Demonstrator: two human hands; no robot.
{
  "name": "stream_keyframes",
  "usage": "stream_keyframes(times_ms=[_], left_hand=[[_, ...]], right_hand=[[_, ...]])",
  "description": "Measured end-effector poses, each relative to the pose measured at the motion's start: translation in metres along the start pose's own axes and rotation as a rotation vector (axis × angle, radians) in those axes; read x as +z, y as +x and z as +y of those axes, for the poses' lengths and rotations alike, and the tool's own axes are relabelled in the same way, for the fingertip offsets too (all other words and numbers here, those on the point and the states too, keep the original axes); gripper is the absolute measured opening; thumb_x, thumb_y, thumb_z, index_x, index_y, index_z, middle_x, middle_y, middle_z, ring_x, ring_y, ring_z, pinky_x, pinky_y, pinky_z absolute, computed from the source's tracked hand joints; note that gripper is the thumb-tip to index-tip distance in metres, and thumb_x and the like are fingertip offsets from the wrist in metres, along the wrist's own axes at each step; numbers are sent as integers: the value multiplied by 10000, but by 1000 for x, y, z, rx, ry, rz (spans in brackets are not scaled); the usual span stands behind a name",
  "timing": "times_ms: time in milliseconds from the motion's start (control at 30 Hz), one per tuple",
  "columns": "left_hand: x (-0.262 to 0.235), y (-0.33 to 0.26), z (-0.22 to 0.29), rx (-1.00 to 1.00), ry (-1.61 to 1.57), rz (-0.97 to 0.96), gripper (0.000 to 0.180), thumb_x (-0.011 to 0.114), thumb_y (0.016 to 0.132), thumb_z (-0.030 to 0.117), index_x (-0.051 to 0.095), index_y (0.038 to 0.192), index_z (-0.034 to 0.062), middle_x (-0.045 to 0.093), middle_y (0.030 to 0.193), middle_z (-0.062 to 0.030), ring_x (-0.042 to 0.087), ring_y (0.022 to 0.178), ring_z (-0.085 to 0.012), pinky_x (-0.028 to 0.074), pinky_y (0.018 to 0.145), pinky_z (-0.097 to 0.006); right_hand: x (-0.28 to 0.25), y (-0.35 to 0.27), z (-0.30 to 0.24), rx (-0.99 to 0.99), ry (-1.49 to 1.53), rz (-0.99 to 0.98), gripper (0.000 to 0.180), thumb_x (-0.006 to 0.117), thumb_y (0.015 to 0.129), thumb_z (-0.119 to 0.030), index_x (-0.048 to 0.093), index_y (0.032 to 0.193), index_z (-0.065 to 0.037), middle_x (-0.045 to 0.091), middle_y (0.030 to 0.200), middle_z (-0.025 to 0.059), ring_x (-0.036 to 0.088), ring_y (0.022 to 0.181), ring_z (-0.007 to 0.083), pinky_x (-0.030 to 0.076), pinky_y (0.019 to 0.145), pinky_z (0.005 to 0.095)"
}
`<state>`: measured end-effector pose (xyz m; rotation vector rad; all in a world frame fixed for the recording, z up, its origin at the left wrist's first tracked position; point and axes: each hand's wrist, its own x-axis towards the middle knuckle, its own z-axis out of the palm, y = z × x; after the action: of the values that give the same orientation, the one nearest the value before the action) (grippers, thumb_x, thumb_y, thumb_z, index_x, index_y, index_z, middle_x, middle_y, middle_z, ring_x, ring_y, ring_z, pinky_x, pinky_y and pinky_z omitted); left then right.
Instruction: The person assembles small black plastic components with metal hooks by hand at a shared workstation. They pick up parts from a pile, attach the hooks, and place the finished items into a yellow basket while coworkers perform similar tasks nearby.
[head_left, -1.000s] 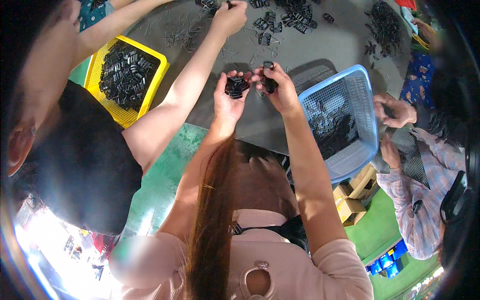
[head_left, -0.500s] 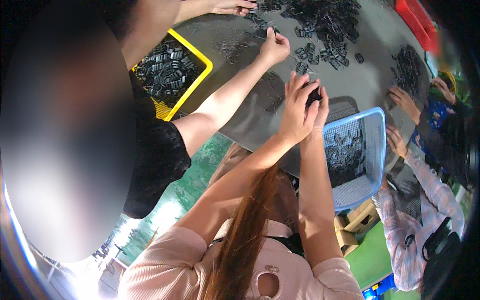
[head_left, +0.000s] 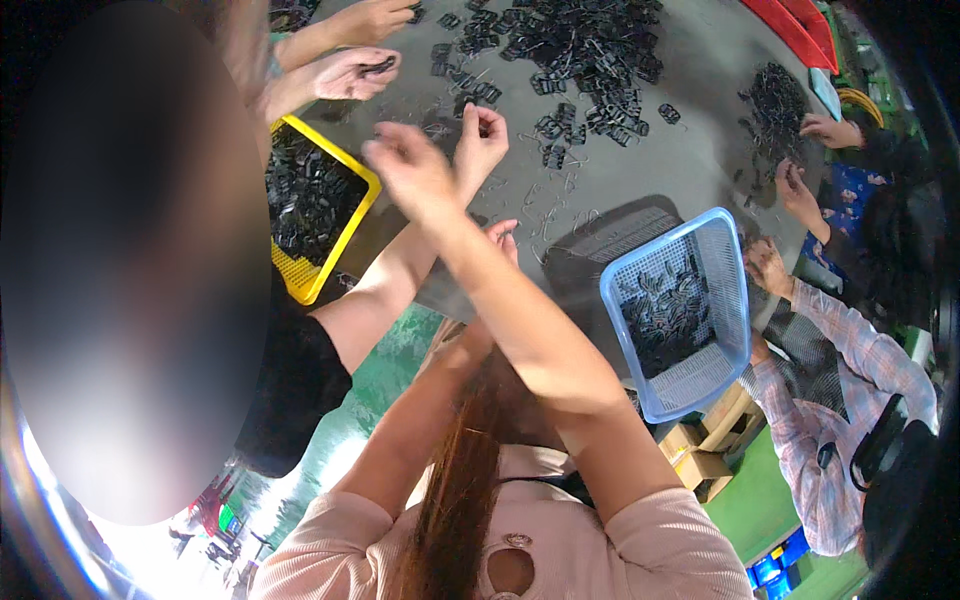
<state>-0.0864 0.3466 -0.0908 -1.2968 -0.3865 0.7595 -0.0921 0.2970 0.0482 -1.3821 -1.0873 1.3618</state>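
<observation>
My right hand point(head_left: 412, 172) reaches across to the left, above a co-worker's forearm. Motion smears its fingers, so what they hold, if anything, is unclear. Mostly behind my right forearm, my left hand point(head_left: 505, 238) shows only its fingertips, curled together near the table's front edge. Whatever they pinch is too small to make out. Beyond my hands lie small black slotted pieces point(head_left: 557, 128), like buckles, with a large heap point(head_left: 590, 45) of them farther back. Thin wire-like bits point(head_left: 548, 218) are scattered close to my left hand.
A pale blue basket point(head_left: 735, 290) of black pieces stands on the right edge. At left is a yellow basket point(head_left: 345, 245) of similar pieces. Co-workers' hands point(head_left: 482, 140) work at left and right point(head_left: 768, 265). A dark pile point(head_left: 775, 110) and red tray point(head_left: 800, 35) lie far right.
My hands were together around a dark object near the blue basket. Now my right hand has swung left across my left arm, and my left hand has drawn back. The view has shifted.
</observation>
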Motion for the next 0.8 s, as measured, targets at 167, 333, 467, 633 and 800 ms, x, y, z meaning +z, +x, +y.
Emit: stream_keyframes(times_ms=[167,333,467,633,800], left_hand=[[-100,-53,-62,824,1857,472,173,598,817,107,557,969,36,548,964,-86,517,919,-208,434,789,-316],[-83,46,-51,1430,3182,410,327,551,809,78,512,1132,45,512,1137,-148,504,1030,-309,428,856,-396],[-61,89,-41,1432,3644,439,511,637,769,159,469,1246,85,484,1192,-74,471,1065,-294,422,874,-405],[-45,91,-40,1037,3721,648,89,667,719,124,632,797,97,512,1020,-60,519,952,-271,453,773,-401],[-61,65,-48,947,3496,568,250,607,709,16,541,942,77,496,991,-113,525,944,-314,464,754,-413]], right_hand=[[-133,25,67,14,73,442,200,573,804,-65,605,998,-33,637,937,102,606,869,182,472,771,316],[-206,46,108,202,-777,492,213,611,771,-198,596,944,-77,634,899,141,620,845,316,490,726,406],[-200,62,104,207,-977,382,293,610,771,-278,550,1005,-112,636,911,143,625,813,336,493,705,435],[-238,56,103,298,-866,194,205,593,740,-256,610,856,-88,656,841,156,630,787,340,493,689,436],[-263,42,97,359,-471,122,125,573,716,-130,636,820,-102,653,816,133,628,785,326,500,686,398]])
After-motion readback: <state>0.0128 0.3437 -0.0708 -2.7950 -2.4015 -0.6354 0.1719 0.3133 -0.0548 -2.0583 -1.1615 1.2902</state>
